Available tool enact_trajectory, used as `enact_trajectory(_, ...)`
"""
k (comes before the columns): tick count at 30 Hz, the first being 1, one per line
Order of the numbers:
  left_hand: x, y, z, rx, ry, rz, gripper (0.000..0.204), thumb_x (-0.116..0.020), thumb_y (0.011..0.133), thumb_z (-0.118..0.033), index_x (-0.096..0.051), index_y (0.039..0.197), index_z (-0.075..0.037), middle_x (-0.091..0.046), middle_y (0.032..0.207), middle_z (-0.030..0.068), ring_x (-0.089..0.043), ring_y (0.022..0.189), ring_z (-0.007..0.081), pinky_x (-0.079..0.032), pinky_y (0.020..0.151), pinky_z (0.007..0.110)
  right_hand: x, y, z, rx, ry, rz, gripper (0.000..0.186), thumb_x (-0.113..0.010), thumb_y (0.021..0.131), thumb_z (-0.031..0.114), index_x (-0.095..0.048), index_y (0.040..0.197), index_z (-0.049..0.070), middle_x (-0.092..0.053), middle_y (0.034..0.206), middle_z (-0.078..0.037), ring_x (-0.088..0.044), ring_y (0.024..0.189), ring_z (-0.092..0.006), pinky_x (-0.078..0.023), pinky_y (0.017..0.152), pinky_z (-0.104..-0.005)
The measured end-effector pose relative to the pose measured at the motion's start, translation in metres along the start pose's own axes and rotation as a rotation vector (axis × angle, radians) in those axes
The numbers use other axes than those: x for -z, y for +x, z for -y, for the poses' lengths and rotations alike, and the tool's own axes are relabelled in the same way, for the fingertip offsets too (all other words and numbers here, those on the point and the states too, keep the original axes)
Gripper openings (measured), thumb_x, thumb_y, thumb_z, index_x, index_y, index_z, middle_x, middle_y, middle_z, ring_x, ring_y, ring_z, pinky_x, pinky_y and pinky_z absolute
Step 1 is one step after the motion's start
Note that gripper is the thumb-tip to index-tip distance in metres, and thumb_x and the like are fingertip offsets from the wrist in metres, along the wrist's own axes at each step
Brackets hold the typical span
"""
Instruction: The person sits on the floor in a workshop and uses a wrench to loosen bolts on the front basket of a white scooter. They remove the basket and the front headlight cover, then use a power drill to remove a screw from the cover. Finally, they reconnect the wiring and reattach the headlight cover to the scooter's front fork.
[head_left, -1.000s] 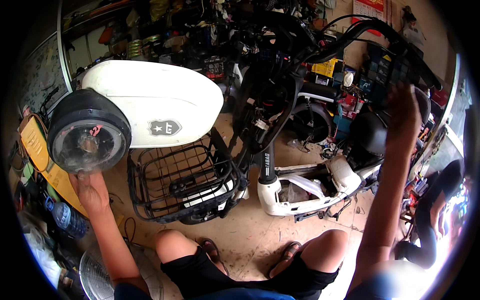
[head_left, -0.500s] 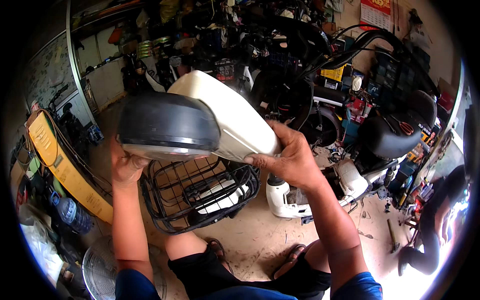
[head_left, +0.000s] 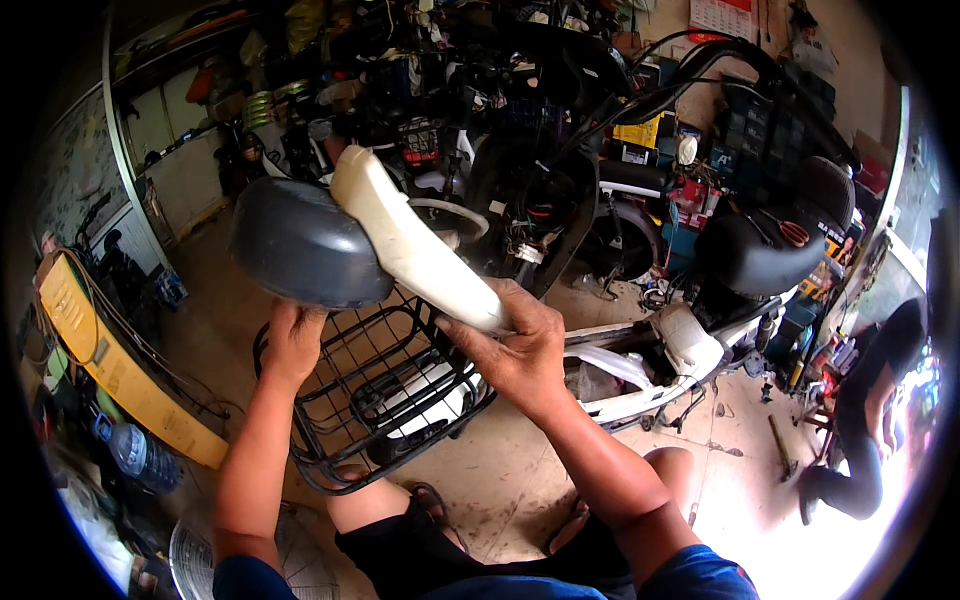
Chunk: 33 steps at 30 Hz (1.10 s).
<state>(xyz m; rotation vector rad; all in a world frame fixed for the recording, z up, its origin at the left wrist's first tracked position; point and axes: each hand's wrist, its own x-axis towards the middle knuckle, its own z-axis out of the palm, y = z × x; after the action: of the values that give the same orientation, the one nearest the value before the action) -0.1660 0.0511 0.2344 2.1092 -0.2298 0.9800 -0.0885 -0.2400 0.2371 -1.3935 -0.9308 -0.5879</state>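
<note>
**White shell (head_left: 420,248) and black housing (head_left: 312,243) held aloft**

The narrow lower end of the white shell is clamped by the right hand (head_left: 515,345), with the thumb laid on the near side and the fingers wrapped beyond. The black housing is met from below by the left hand (head_left: 298,340); how far its fingers are closed cannot be told, as they are partly hidden. The weight is probably shared between 2 hands because the bulky housing sits at 1 end and might otherwise tip. Both parts are held in the air near the black wire basket (head_left: 340,488), to the left of the scooter frame (head_left: 690,343), perhaps so that they can be turned freely. Scissors (head_left: 793,233) are left on the black seat (head_left: 750,262), likely to be within reach.

The shell is off-white and seen almost edge-on, its broad end raised at the upper left and its body tapered toward the right hand. The housing is dark, rounded and tilted, with a soft sheen. Whether the 2 parts are fastened or merely touching is not shown.
</note>
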Motion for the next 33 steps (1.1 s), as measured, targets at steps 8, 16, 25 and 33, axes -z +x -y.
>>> enact_trajectory(8,-0.016,0.015,-0.029,0.181,-0.181,0.297,0.065,-0.071,0.095,-0.048,-0.054,0.132,0.003,-0.065,0.122,0.0097,-0.059,0.114,0.0194,-0.045,0.102,0.035,-0.023,-0.006,-0.009,0.031,0.013,-0.094,0.032,-0.082,0.078,0.005,-0.072,0.108,0.000,-0.073,0.095,-0.016,-0.071,0.086,-0.0303,-0.056,0.078,-0.0357)
enact_trajectory(16,-0.071,0.030,-0.070,0.248,-0.539,0.330,0.078,-0.076,0.090,-0.053,-0.052,0.136,0.005,-0.061,0.125,0.0106,-0.057,0.116,0.0185,-0.046,0.101,0.033,-0.040,-0.011,-0.018,-0.118,0.079,-0.112,0.031,-0.079,0.079,0.003,-0.072,0.109,0.001,-0.074,0.106,-0.015,-0.070,0.099,-0.0324,-0.055,0.085,-0.0374)
enact_trajectory(25,-0.063,0.016,-0.067,0.427,-0.382,0.355,0.066,-0.071,0.097,-0.043,-0.052,0.136,0.006,-0.061,0.128,0.0098,-0.056,0.116,0.0153,-0.046,0.100,0.031,-0.018,-0.010,-0.031,-0.041,0.038,0.020,0.030,-0.082,0.081,0.008,-0.074,0.109,0.002,-0.075,0.107,-0.013,-0.070,0.101,-0.0303,-0.053,0.091,-0.0382)
enact_trajectory(33,-0.051,-0.015,-0.105,0.542,-0.145,0.292,0.047,-0.072,0.097,-0.025,-0.059,0.130,0.006,-0.071,0.115,0.0132,-0.067,0.100,0.0180,-0.051,0.091,0.029,-0.014,-0.008,-0.037,0.139,-0.031,0.070,0.034,-0.079,0.075,0.004,-0.073,0.108,0.007,-0.073,0.103,-0.010,-0.067,0.099,-0.0317,-0.047,0.092,-0.0410)
